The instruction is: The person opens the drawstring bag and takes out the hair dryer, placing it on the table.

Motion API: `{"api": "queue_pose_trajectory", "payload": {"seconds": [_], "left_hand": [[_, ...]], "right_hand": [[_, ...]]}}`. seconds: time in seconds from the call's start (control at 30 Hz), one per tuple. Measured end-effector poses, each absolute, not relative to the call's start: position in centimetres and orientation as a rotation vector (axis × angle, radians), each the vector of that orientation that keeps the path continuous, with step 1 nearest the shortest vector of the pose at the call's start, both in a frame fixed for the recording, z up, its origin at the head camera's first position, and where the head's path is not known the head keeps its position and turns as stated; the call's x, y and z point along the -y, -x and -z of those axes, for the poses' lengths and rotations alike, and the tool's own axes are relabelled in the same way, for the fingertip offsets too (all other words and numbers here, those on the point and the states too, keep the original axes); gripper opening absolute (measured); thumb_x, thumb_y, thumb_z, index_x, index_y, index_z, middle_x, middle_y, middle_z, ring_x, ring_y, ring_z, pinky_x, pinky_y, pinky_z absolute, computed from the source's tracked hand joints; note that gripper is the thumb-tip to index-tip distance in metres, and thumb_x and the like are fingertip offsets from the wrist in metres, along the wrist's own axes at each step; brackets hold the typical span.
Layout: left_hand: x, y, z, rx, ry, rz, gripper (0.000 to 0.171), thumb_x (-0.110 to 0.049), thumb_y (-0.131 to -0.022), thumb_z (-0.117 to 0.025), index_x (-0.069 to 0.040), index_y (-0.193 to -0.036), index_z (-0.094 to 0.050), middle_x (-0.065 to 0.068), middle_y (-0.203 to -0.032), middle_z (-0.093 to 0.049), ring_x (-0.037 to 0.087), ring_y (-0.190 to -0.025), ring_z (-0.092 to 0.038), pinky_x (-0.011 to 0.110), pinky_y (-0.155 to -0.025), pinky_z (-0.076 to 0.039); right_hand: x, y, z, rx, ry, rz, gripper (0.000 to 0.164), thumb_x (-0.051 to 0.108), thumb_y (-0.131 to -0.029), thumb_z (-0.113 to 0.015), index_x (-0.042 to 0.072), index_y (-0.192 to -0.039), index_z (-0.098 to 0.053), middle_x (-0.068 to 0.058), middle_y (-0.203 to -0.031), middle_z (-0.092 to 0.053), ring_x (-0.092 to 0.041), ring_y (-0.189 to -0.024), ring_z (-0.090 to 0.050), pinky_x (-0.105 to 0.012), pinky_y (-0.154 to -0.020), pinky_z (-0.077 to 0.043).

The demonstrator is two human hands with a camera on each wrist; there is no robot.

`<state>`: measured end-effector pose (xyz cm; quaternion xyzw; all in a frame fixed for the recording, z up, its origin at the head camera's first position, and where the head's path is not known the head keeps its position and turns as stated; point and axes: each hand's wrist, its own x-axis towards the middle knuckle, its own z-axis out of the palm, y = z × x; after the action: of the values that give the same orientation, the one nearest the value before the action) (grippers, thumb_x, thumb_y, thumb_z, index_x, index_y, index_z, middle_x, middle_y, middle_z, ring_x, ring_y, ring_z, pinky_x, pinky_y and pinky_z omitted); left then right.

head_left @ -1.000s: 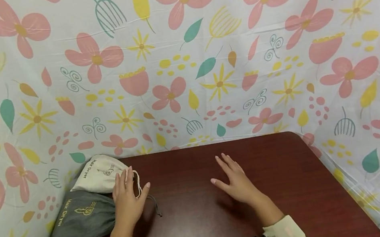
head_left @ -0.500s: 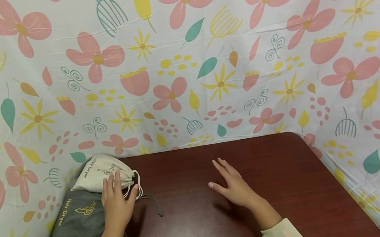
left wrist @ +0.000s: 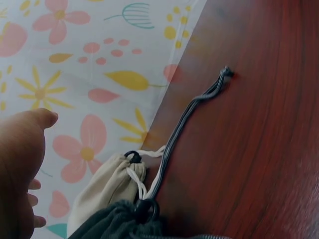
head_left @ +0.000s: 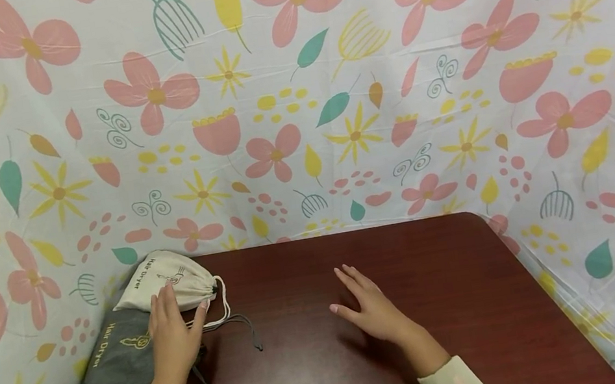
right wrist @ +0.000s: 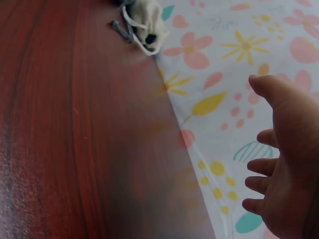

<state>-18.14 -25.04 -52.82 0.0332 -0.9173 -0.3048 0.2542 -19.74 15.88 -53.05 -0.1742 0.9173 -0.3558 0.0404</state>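
In the head view, my left hand (head_left: 173, 337) hovers over the right part of a dark grey drawstring pouch (head_left: 122, 369) printed "Hair Dryer". Its fingers are extended, the thumb apart, and nothing is in it. Just behind lies a cream drawstring pouch (head_left: 163, 278) with the same print, its white cord hanging at the right. The grey cord (left wrist: 187, 117) stretches across the table in the left wrist view. My right hand (head_left: 374, 310) is held above the middle of the table, fingers extended and holding nothing; the right wrist view also shows this hand (right wrist: 291, 149) with spread fingers.
The dark red-brown wooden table (head_left: 296, 364) has a rounded far right corner. A white floral-printed cloth (head_left: 294, 95) rises behind it and along both sides. Both pouches lie at the table's left edge, against the cloth.
My left hand has moved left and slightly toward me, uncovering the cream pouch's neck and cord. The right hand has shifted a little left and nearer. Both pouches stay in place.
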Motion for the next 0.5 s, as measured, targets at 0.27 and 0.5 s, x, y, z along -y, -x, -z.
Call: {"api": "queue_pose_trajectory", "payload": {"seconds": [0.27, 0.5], "left_hand": [[26.6, 17.9, 53.2, 2.519, -0.165, 0.807, 0.083, -0.028, -0.096, -0.068, 0.002, -0.158, -0.022, 0.035, -0.156, -0.030, 0.055, -0.148, -0.021, 0.073, -0.113, -0.019], [27.9, 17.5, 53.3, 2.553, -0.214, 0.775, 0.079, -0.032, -0.100, -0.062, 0.004, -0.158, -0.021, 0.035, -0.155, -0.030, 0.054, -0.149, -0.019, 0.073, -0.113, -0.018]], "right_hand": [[-15.3, 19.3, 53.2, -2.790, 0.570, 1.076, 0.084, 0.067, -0.093, -0.056, 0.034, -0.161, -0.020, 0.002, -0.170, -0.016, -0.031, -0.158, -0.014, -0.068, -0.117, -0.023], [-14.7, 19.0, 53.2, -2.757, 0.578, 1.081, 0.082, 0.066, -0.093, -0.056, 0.035, -0.161, -0.022, 0.002, -0.170, -0.019, -0.030, -0.158, -0.015, -0.068, -0.117, -0.024]]}}
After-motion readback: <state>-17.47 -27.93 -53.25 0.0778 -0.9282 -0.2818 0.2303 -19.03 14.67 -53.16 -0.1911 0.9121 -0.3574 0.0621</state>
